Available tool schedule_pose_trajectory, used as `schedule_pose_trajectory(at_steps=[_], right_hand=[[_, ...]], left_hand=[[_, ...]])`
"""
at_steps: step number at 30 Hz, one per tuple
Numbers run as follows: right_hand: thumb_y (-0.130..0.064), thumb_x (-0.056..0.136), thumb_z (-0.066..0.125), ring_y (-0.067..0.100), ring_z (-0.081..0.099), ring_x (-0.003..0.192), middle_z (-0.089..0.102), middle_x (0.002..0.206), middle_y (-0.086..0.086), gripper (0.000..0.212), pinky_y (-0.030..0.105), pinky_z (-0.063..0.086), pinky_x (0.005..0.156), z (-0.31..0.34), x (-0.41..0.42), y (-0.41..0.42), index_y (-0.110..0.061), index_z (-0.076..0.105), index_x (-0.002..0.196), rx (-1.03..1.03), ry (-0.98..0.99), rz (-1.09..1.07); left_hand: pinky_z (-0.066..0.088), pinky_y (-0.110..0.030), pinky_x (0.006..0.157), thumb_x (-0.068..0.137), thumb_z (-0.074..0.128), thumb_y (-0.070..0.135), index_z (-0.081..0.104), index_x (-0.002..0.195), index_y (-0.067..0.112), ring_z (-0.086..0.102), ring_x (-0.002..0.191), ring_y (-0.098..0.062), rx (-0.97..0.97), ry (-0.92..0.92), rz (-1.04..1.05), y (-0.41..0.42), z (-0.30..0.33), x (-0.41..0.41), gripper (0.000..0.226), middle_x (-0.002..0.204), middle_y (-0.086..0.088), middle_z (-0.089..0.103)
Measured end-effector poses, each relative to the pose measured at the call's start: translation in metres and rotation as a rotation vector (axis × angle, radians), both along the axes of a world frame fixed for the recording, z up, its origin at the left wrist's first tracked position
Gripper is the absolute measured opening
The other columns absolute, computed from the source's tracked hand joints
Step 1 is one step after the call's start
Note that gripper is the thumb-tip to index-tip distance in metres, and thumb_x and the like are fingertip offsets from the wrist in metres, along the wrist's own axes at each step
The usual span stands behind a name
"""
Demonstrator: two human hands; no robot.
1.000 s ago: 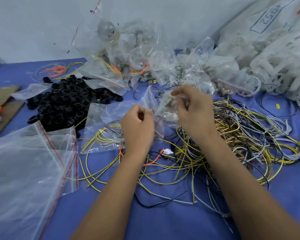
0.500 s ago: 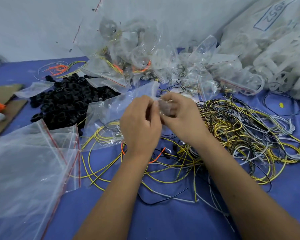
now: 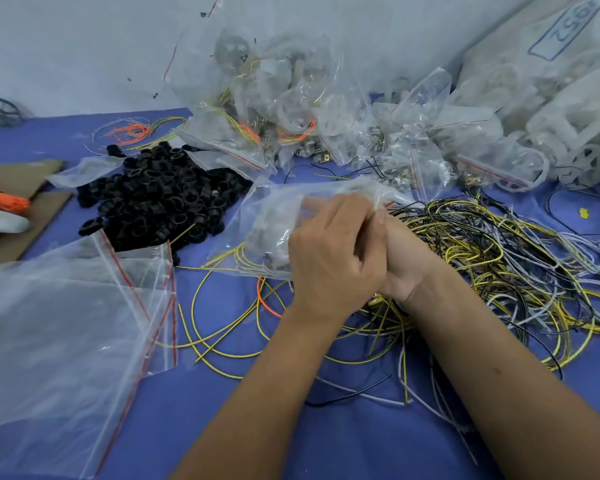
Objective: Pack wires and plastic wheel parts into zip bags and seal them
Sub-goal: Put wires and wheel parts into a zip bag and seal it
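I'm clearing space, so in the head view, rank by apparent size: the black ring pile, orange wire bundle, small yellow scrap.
1. Black plastic ring pile
2. Orange wire bundle, partly cropped
3. Small yellow scrap

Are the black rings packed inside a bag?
No, the black rings lie in a loose open pile on the blue table, beside the empty zip bags.

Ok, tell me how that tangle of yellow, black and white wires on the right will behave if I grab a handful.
The wire tangle probably lifts as one floppy clump, since its thin strands loop through each other. Loose ends would likely trail and snag neighbouring wires. It looks light for its bulk.
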State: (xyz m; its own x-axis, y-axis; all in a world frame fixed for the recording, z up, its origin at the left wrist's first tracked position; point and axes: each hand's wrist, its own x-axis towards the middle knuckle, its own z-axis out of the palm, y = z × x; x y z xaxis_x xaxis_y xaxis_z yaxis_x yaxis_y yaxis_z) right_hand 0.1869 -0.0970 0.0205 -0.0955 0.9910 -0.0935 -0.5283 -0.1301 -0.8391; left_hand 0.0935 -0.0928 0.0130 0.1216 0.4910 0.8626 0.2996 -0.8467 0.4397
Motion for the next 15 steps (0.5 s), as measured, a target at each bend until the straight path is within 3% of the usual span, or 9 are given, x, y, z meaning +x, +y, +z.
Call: schedule_pose_trajectory(at_steps=[2, 3, 6, 9, 11, 13, 15], right_hand=[[-0.013, 0.103, 0.043, 0.031, 0.04, 0.112, 0.04, 0.121, 0.017, 0.025, 0.04, 0.033, 0.103, -0.001, 0.001, 0.003, -0.001, 0.05, 0.123, -0.086, 0.014, -0.033], [-0.017, 0.105, 0.043, 0.028, 0.044, 0.11, 0.045, 0.118, 0.017, 0.022, 0.037, 0.038, 0.098, -0.002, 0.003, 0.004, -0.003, 0.055, 0.116, -0.108, -0.019, -0.076], [-0.028, 0.106, 0.032, 0.022, 0.065, 0.092, 0.069, 0.092, 0.009, 0.051, 0.033, 0.052, 0.08, 0.001, 0.007, 0.004, -0.013, 0.076, 0.086, -0.072, -0.094, -0.122], [-0.033, 0.107, 0.019, 0.02, 0.071, 0.083, 0.073, 0.089, 0.008, 0.066, 0.03, 0.056, 0.071, 0.004, 0.006, 0.004, -0.012, 0.079, 0.088, -0.083, -0.073, -0.079], [-0.033, 0.108, 0.027, 0.023, 0.069, 0.075, 0.072, 0.091, 0.013, 0.054, 0.031, 0.055, 0.058, 0.011, 0.008, 0.002, -0.004, 0.071, 0.103, -0.119, -0.183, -0.168], [-0.02, 0.106, 0.039, 0.025, 0.071, 0.081, 0.072, 0.096, 0.019, 0.035, 0.031, 0.059, 0.065, 0.018, 0.017, -0.004, 0.005, 0.063, 0.113, -0.112, -0.3, -0.277], [-0.013, 0.103, 0.05, 0.029, 0.075, 0.087, 0.074, 0.099, 0.025, 0.03, 0.03, 0.062, 0.072, 0.024, 0.032, -0.014, 0.013, 0.065, 0.108, -0.092, -0.503, -0.346]], left_hand=[[0.038, -0.04, 0.056, 0.091, 0.061, 0.019, 0.056, 0.072, 0.007, 0.046, 0.064, -0.022, -0.054, -0.011, 0.015, 0.001, -0.002, 0.0, 0.023, 0.068, -0.002, 0.053], [0.039, -0.042, 0.056, 0.093, 0.062, 0.017, 0.056, 0.072, 0.006, 0.047, 0.062, -0.023, -0.092, -0.024, 0.018, 0.003, -0.003, 0.0, 0.024, 0.067, -0.002, 0.054], [0.042, -0.045, 0.057, 0.096, 0.065, 0.015, 0.057, 0.073, 0.005, 0.051, 0.061, -0.024, -0.216, -0.084, 0.009, 0.011, -0.009, -0.002, 0.026, 0.066, -0.002, 0.058], [0.043, -0.044, 0.059, 0.095, 0.062, 0.018, 0.057, 0.075, 0.008, 0.053, 0.062, -0.024, -0.303, -0.091, 0.004, 0.018, -0.011, -0.002, 0.023, 0.065, 0.0, 0.057], [0.044, -0.045, 0.059, 0.095, 0.059, 0.02, 0.055, 0.073, 0.01, 0.052, 0.061, -0.024, -0.364, -0.06, 0.0, 0.02, -0.011, 0.002, 0.024, 0.061, 0.003, 0.055], [0.044, -0.044, 0.06, 0.097, 0.059, 0.025, 0.052, 0.071, 0.015, 0.052, 0.062, -0.023, -0.447, -0.006, 0.007, 0.024, -0.01, 0.007, 0.028, 0.059, 0.004, 0.053], [0.043, -0.042, 0.06, 0.098, 0.058, 0.033, 0.051, 0.071, 0.02, 0.055, 0.065, -0.023, -0.503, 0.098, 0.051, 0.026, -0.007, 0.015, 0.03, 0.06, 0.006, 0.054]])
